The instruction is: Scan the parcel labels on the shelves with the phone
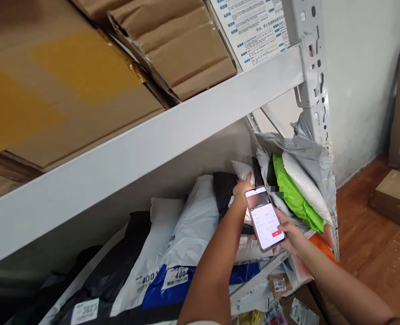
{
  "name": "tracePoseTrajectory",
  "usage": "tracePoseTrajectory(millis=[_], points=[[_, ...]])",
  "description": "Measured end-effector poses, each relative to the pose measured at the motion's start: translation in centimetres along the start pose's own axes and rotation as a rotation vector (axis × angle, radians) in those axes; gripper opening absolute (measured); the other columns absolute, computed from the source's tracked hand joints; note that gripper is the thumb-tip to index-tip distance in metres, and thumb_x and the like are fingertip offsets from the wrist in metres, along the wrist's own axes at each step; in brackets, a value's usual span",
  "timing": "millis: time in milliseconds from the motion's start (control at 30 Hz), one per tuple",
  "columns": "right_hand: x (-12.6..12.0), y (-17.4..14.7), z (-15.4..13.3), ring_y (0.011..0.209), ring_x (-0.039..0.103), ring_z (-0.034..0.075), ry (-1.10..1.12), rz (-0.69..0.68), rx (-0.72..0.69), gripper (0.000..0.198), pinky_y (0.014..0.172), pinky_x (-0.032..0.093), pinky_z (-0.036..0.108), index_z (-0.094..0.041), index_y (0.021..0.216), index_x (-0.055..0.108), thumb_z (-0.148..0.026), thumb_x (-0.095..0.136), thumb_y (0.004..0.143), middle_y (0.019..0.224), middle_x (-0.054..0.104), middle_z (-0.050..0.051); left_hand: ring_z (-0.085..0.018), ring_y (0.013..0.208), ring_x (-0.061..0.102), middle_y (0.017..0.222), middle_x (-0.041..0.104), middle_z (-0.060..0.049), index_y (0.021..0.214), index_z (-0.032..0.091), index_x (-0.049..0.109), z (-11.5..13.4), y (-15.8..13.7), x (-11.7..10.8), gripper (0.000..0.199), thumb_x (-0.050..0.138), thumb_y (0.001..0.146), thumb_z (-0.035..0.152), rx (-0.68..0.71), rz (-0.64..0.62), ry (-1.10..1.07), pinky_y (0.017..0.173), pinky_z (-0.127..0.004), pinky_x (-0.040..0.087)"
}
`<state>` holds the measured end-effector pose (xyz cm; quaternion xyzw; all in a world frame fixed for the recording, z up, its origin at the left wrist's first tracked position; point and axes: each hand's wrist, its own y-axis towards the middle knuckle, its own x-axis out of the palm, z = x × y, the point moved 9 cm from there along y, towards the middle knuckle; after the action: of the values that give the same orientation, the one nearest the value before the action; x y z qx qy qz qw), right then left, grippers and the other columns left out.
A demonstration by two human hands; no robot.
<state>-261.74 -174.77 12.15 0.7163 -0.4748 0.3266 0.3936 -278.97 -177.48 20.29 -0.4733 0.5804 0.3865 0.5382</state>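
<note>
My right hand (292, 237) holds a smartphone (265, 221) tilted toward me, the thumb over the lower right of its lit screen near a red button. My left hand (243, 186) reaches in among the upright parcels behind the phone, its fingers closed at the upper edge of a black mailer bag (224, 188); the phone hides part of that hand. Just beyond it is a small pale mailer bag (242, 169). To the right lean a bright green mailer bag (292, 196) and a white one (306, 189).
A white shelf beam (145, 158) crosses above my arms, bearing cardboard boxes (182, 49). More labelled mailer bags (200, 216) fill the lower shelf leftward. A perforated upright (313, 76) stands at right. Past it, a cardboard box (396, 198) sits on the wooden floor (365, 253).
</note>
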Motion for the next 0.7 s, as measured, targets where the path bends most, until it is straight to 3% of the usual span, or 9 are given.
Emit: tracePoseTrajectory(millis=[133, 233, 300, 333, 400, 500, 600, 700], points=[[-0.2, -1.7, 0.4, 0.090, 0.077, 0.034, 0.001, 0.000, 0.048, 0.100, 0.040, 0.056, 0.024, -0.028, 0.158, 0.022, -0.031, 0.068, 0.069, 0.118, 0.074, 0.013, -0.030, 0.105, 0.070, 0.120, 0.069, -0.016, 0.162, 0.029, 0.025, -2.1, -5.4, -0.2, 0.060, 0.039, 0.104, 0.036, -0.038, 0.006, -0.003, 0.081, -0.035, 0.053], [-0.6, -3.5, 0.6, 0.088, 0.077, 0.033, 0.013, -0.018, 0.096, 0.105, 0.041, 0.056, 0.024, -0.028, 0.160, 0.021, -0.029, 0.070, 0.067, 0.121, 0.072, 0.014, -0.031, 0.095, 0.071, 0.121, 0.065, -0.018, 0.163, 0.031, 0.022, -4.1, -10.0, -0.3, 0.062, 0.037, 0.104, 0.041, -0.179, 0.160, 0.027, 0.076, -0.039, 0.055], [-0.8, -4.6, 0.7, 0.085, 0.077, 0.032, 0.030, -0.028, 0.131, 0.105, 0.039, 0.055, 0.023, -0.029, 0.160, 0.023, -0.028, 0.071, 0.067, 0.122, 0.072, 0.015, -0.036, 0.111, 0.066, 0.134, 0.059, -0.022, 0.161, 0.028, 0.031, -4.2, -11.6, -0.8, 0.059, 0.039, 0.103, 0.036, -0.213, 0.297, 0.093, 0.089, -0.048, 0.054], [-0.9, -5.1, 0.7, 0.084, 0.077, 0.031, 0.040, -0.027, 0.139, 0.104, 0.039, 0.053, 0.023, -0.028, 0.160, 0.023, -0.028, 0.071, 0.067, 0.123, 0.071, 0.015, -0.038, 0.124, 0.060, 0.142, 0.054, -0.023, 0.159, 0.024, 0.037, -3.4, -11.6, -0.8, 0.057, 0.039, 0.102, 0.030, -0.154, 0.324, 0.118, 0.100, -0.052, 0.050], [-1.1, -6.0, 0.7, 0.085, 0.077, 0.031, 0.049, -0.027, 0.160, 0.105, 0.038, 0.052, 0.021, -0.028, 0.160, 0.022, -0.030, 0.071, 0.067, 0.127, 0.069, 0.016, -0.035, 0.141, 0.045, 0.153, 0.048, -0.019, 0.148, 0.018, 0.054, -0.8, -10.4, 0.0, 0.050, 0.041, 0.099, 0.017, 0.080, 0.246, 0.120, 0.118, -0.051, 0.036], [-1.0, -7.1, 0.9, 0.092, 0.076, 0.033, 0.039, -0.041, 0.203, 0.110, 0.040, 0.052, 0.021, -0.029, 0.161, 0.016, -0.033, 0.074, 0.067, 0.133, 0.067, 0.017, -0.029, 0.133, 0.054, 0.143, 0.060, -0.014, 0.121, 0.016, 0.073, 2.4, -8.9, 2.1, 0.037, 0.053, 0.091, 0.009, 0.378, -0.039, 0.086, 0.115, -0.037, 0.042], [-1.0, -7.8, 0.9, 0.093, 0.076, 0.033, 0.046, -0.070, 0.209, 0.112, 0.042, 0.054, 0.021, -0.030, 0.162, 0.013, -0.033, 0.075, 0.068, 0.131, 0.068, 0.017, -0.034, 0.118, 0.061, 0.126, 0.068, -0.017, 0.104, 0.016, 0.078, 3.3, -8.3, 2.7, 0.022, 0.064, 0.087, 0.019, 0.399, -0.104, 0.018, 0.103, -0.041, 0.050], [-1.0, -7.8, 0.7, 0.090, 0.077, 0.032, 0.057, -0.093, 0.177, 0.111, 0.043, 0.055, 0.023, -0.030, 0.161, 0.014, -0.031, 0.076, 0.070, 0.123, 0.071, 0.015, -0.034, 0.112, 0.063, 0.117, 0.070, -0.018, 0.105, 0.013, 0.075, 3.3, -8.0, 3.6, 0.022, 0.062, 0.091, 0.024, 0.265, -0.052, -0.129, 0.097, -0.045, 0.052]])
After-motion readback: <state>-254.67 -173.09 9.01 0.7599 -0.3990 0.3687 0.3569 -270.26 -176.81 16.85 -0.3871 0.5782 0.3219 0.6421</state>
